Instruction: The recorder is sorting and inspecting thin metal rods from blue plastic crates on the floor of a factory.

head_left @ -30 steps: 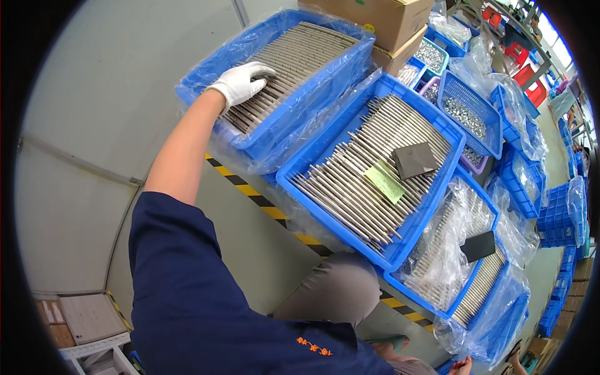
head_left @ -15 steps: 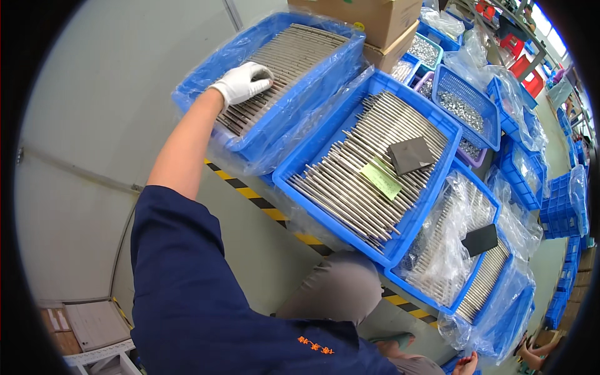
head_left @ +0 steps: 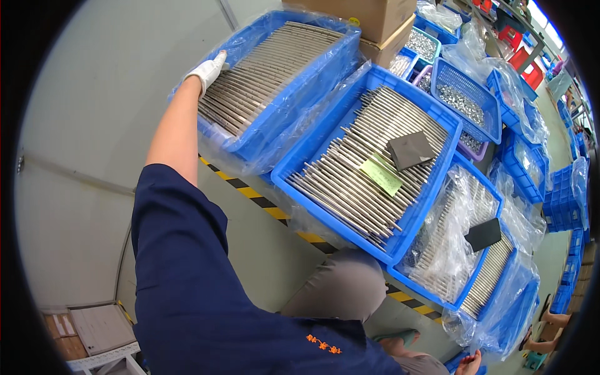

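Observation:
My left hand [head_left: 209, 70], in a white glove, lies at the left side of a blue bin [head_left: 284, 109] lined with clear blue plastic film. Its fingers are stretched out along the ends of the metal rods [head_left: 269, 69], which lie side by side in the bin. I see no rod in its grasp. At the bottom right edge, partly cut off, is my bare right hand [head_left: 469, 364], its fingers loosely bent and apart. Nothing shows in it, and crumpled clear plastic [head_left: 484, 331] hangs near it.
A second blue bin [head_left: 390, 253] of rods holds a dark flat piece [head_left: 410, 150] and a green note [head_left: 380, 175]. Further right are plastic-covered bins, another dark piece [head_left: 483, 235] and a basket [head_left: 465, 103] of small metal parts. Cardboard boxes [head_left: 381, 22] stand behind; striped tape [head_left: 275, 212] marks the floor.
My left hand has moved left and slightly away, from over the rods to the bin's left side. Its curled fingers have straightened. My right hand stays low at the right.

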### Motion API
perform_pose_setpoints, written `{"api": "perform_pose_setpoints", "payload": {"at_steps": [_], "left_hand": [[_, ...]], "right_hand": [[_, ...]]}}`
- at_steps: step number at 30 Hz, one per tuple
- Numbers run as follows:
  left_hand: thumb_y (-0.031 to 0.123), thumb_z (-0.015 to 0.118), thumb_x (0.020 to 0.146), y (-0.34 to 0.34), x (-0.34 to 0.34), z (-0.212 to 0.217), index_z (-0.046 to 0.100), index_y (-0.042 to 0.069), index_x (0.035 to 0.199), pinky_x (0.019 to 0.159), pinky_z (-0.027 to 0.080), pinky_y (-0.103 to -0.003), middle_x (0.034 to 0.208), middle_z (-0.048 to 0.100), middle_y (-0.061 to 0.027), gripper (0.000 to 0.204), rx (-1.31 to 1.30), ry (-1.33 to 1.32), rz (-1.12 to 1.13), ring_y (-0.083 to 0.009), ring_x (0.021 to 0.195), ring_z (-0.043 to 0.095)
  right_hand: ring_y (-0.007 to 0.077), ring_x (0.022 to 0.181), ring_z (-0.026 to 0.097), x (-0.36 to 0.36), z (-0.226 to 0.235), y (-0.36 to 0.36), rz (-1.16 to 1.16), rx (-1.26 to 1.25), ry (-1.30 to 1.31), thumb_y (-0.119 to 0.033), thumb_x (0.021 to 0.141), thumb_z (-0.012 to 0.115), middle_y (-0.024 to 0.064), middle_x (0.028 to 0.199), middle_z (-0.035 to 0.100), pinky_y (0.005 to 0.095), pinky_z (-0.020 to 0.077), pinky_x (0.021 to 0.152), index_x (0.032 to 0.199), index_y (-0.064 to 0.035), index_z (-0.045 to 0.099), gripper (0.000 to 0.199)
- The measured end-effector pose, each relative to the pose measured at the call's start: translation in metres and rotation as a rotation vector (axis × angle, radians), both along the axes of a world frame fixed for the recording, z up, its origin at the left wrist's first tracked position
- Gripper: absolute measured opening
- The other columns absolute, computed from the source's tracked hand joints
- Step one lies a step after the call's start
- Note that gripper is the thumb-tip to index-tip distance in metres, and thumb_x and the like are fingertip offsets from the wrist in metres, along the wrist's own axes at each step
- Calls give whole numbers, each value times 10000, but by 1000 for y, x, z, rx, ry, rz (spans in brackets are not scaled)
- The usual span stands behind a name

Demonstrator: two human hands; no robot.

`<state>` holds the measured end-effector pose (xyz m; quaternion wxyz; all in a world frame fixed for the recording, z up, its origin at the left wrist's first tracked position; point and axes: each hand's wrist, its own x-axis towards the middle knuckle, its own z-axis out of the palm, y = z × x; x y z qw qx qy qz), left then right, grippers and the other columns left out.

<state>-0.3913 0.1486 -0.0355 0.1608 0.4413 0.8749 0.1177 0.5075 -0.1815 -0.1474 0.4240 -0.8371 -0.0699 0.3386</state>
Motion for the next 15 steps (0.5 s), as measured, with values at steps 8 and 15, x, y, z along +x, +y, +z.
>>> {"api": "perform_pose_setpoints", "payload": {"at_steps": [8,15], "left_hand": [[599,319,782,2,34,-9,365,3,1230,989,206,-337,1267,362,-160,746,35,-124,58,-261,1193,311],[424,350,858,-43,-174,34,389,6,1214,971,251,-291,1255,395,-104,550,384,175,-133,-206,1149,372]], "right_hand": [[56,439,390,48,-22,-40,-232,258,31,-209,814,484,-54,520,418,193,325,393,893,-119,531,129],[78,459,330,-41,-28,34,-137,422,227,-149,805,497,-43,509,335,222,265,411,792,-106,506,46]]}}
